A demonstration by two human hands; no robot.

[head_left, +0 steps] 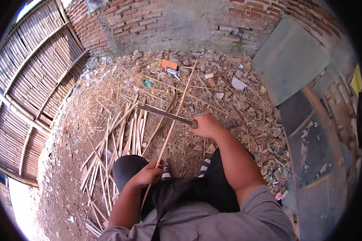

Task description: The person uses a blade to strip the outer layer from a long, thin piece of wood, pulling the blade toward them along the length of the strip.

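Note:
My left hand [148, 175] is closed round a long, thin bamboo strip [173, 121] near my left knee. The strip slants away from me, its far end over the rubble and its near end beside my lap. In my right hand [207, 126] is the handle of a machete [165, 113], its long dark blade pointing left. The blade crosses the strip about halfway along; whether the two touch I cannot tell. Several pale split bamboo strips [134, 130] lie in a loose pile on the ground left of my legs.
A woven bamboo wall [40, 72] stands on the left and a brick wall [157, 26] at the back. Grey panels [291, 60] and a dark wooden board [309, 140] lean on the right. Broken bricks [229, 100], straw and litter cover the ground ahead.

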